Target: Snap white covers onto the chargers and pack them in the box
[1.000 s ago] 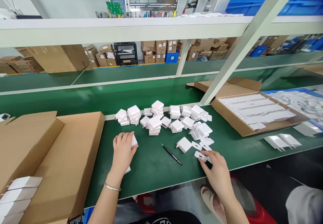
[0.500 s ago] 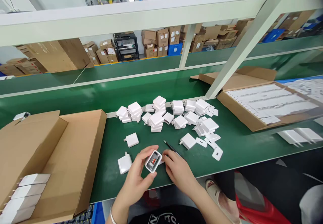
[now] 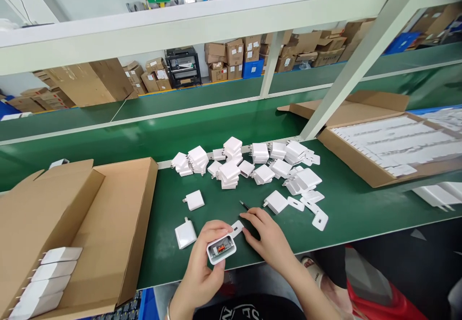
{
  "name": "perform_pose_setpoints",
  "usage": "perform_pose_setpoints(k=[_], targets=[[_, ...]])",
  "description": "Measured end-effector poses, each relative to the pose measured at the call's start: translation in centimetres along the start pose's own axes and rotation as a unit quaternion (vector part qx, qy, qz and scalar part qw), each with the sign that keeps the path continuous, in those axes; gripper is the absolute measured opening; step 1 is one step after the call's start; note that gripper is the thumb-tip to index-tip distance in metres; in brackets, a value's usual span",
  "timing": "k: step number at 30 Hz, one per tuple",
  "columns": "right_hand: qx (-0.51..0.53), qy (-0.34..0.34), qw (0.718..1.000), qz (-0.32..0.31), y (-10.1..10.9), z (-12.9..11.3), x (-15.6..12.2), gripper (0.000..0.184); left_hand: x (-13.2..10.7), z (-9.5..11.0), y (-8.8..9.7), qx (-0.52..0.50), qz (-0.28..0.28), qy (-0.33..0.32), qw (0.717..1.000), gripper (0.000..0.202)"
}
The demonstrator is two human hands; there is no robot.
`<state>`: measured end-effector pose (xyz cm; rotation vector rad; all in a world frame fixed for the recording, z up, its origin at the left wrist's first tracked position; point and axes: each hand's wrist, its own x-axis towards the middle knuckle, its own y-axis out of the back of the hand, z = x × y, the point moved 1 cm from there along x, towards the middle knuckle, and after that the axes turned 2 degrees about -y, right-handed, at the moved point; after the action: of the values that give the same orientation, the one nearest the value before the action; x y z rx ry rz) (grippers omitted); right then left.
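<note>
My left hand [image 3: 204,267] is closed around a white charger body [image 3: 221,249] whose open end shows orange parts inside. A small white cover plate [image 3: 237,227] lies on the green mat just beyond it. My right hand [image 3: 266,238] rests on the mat with fingers curled, fingertips close to that plate and over a black tweezers [image 3: 244,206]. Two loose chargers [image 3: 186,233] lie to the left. A heap of several white chargers [image 3: 249,163] sits further back, with loose cover plates [image 3: 314,209] to its right.
An open cardboard box [image 3: 108,224] at the left holds a row of chargers in its near corner. Another box [image 3: 390,151] at the right is filled with white parts. A slanted white frame post [image 3: 346,70] rises from the bench. Shelves and cartons stand behind.
My left hand drew the open charger body nearer to me. My right hand moved off it onto the mat by the cover plate. The view shifted slightly.
</note>
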<state>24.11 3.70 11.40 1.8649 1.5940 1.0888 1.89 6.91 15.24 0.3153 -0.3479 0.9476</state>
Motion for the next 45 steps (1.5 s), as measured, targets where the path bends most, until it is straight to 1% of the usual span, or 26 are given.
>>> perform_pose_setpoints(k=[3,7,8,10,12,14,17,19,22,24,26,29,32,35,37,38,41,43,45], targets=[[-0.027,0.016,0.999,-0.022,0.2,0.4,0.1,0.037,0.0,0.2,0.0,0.005,0.005,-0.011,1.000,0.037],[-0.063,0.016,0.998,-0.010,0.6,0.2,0.5,0.042,0.1,0.4,0.0,0.032,0.003,-0.037,0.999,0.041],[-0.063,0.025,0.997,-0.020,0.7,0.0,0.6,0.044,0.1,0.5,0.0,0.037,0.001,-0.044,0.998,0.043],[-0.052,0.056,0.995,-0.059,0.9,-0.4,0.8,0.047,0.0,0.6,0.0,0.041,-0.002,-0.048,0.998,0.044],[-0.031,0.080,0.992,-0.098,1.0,-0.7,0.9,0.045,-0.1,0.7,0.1,0.033,-0.003,-0.037,0.999,0.042],[-0.015,0.081,0.990,-0.117,0.9,-0.8,1.0,0.036,-0.3,0.6,0.1,0.009,-0.003,-0.012,1.000,0.037],[0.011,0.057,0.992,-0.110,0.8,-0.7,1.2,0.026,-0.5,0.3,0.0,-0.053,0.006,0.031,0.998,0.029],[0.055,0.027,0.994,-0.087,1.0,-0.9,1.3,0.024,-0.5,0.0,0.0,-0.095,0.021,0.054,0.994,0.028],[0.171,-0.022,0.985,-0.018,2.2,-2.3,1.2,0.020,-0.5,-0.3,-0.1,-0.142,0.034,0.088,0.985,0.039],[0.228,-0.016,0.974,0.008,3.2,-3.9,1.1,0.021,-0.5,-0.6,-0.3,-0.157,0.036,0.115,0.980,0.044],[0.233,0.020,0.972,-0.015,3.9,-5.5,1.1,0.026,-0.6,-0.8,-0.5,-0.154,0.044,0.128,0.979,0.045],[0.188,0.056,0.978,-0.072,4.3,-7.3,1.2,0.032,-0.5,-1.1,-0.9,-0.129,0.054,0.132,0.981,0.044],[0.183,0.046,0.978,-0.092,4.2,-7.9,1.4,0.038,-0.4,-1.1,-1.1,-0.095,0.055,0.137,0.984,0.042],[0.216,0.037,0.970,-0.107,3.8,-8.0,1.5,0.042,-0.4,-1.0,-1.2,-0.048,0.052,0.145,0.987,0.030],[0.247,0.023,0.961,-0.119,3.4,-7.8,1.4,0.046,-0.4,-1.2,-1.2,-0.025,0.051,0.149,0.987,0.023],[0.267,0.005,0.956,-0.122,3.1,-7.7,1.3,0.048,-0.5,-1.4,-1.2,-0.021,0.055,0.144,0.988,0.022],[0.346,-0.084,0.928,-0.109,1.9,-6.9,0.9,0.054,-0.7,-1.9,-1.3,-0.036,0.081,0.100,0.991,0.023],[0.412,-0.129,0.894,-0.117,0.8,-6.5,0.7,0.049,-0.8,-2.2,-1.4,-0.041,0.096,0.068,0.992,0.024],[0.483,-0.152,0.849,-0.151,-0.4,-6.4,0.4,0.040,-0.8,-2.4,-1.5,-0.009,0.104,0.041,0.994,0.023]])
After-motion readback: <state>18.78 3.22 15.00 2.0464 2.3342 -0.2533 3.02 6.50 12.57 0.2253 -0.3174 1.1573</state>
